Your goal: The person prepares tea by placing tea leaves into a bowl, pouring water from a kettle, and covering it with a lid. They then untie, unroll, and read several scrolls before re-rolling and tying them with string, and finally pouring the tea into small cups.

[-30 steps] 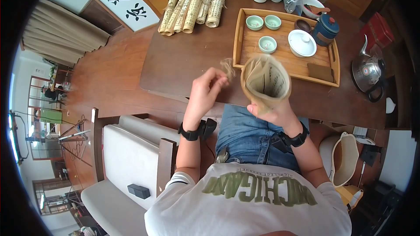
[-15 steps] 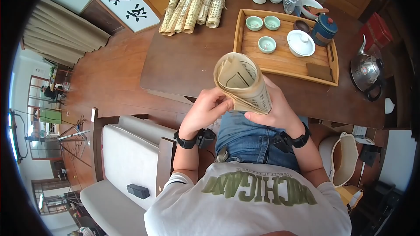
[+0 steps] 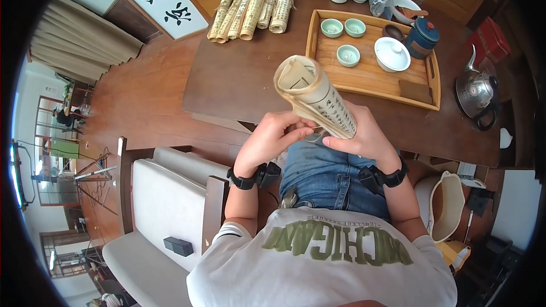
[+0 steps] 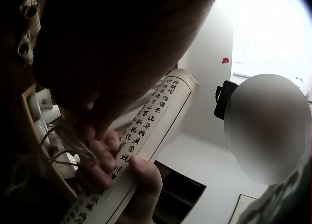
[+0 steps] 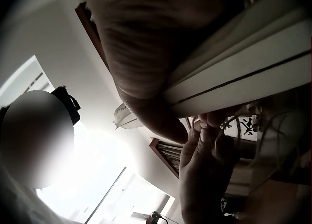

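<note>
A rolled paper scroll [image 3: 330, 102] printed with columns of dark characters tilts up over the person's lap. The right hand [image 3: 368, 139] grips it round the lower part, thumb along the near side. Beside the scroll's left edge, the left hand [image 3: 278, 141] pinches a thin twine [image 4: 61, 161] between thumb and fingers. Loose strands of the twine trail from those fingers in both wrist views. In the right wrist view, the left fingers [image 5: 207, 141] sit just under the scroll.
Several rolled scrolls [image 3: 259, 8] lie at the table's back left. A wooden tray [image 3: 364, 91] bears green cups [image 3: 348, 55], a white lidded bowl [image 3: 392, 55] and a blue canister [image 3: 422, 38]. A metal kettle [image 3: 476, 92] stands to the right, a sofa [image 3: 170, 199] to the left.
The left hand, with the twine, has come from left of the scroll to its side. The scroll has shifted left and tipped so its printed side shows more.
</note>
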`<state>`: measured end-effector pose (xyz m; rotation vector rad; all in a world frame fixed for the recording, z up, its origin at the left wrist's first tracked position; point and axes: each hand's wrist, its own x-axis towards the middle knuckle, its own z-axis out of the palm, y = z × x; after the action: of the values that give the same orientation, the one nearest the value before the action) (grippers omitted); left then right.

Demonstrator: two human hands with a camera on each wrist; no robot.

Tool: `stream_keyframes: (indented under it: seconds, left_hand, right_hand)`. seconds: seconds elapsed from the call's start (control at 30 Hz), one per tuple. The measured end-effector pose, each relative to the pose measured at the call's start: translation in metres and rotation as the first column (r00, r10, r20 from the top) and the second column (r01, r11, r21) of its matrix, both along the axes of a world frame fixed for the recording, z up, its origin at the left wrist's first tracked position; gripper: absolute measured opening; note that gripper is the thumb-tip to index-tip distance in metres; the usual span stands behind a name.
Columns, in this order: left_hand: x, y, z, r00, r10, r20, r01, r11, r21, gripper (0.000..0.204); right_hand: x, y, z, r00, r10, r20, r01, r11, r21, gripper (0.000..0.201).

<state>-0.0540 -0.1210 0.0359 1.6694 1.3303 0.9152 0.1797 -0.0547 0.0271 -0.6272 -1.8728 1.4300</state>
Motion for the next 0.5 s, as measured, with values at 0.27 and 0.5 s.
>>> stream_keyframes:
  seconds: [0.27,0.5]
  left_hand:
    - [-0.027,-0.008,0.013,0.993,0.030,-0.112,-0.042,0.993,-0.111,0.016]
    - [-0.047,-0.014,0.009,0.988,0.156,-0.005,-0.155,0.977,-0.149,0.016]
  right_hand:
    - [0.021,0.007,0.006,0.983,-0.176,0.044,0.181,0.974,-0.134,0.056]
    - [0.036,0.017,0.001,0.963,-0.266,0.053,0.271,0.939,-0.212,0.043]
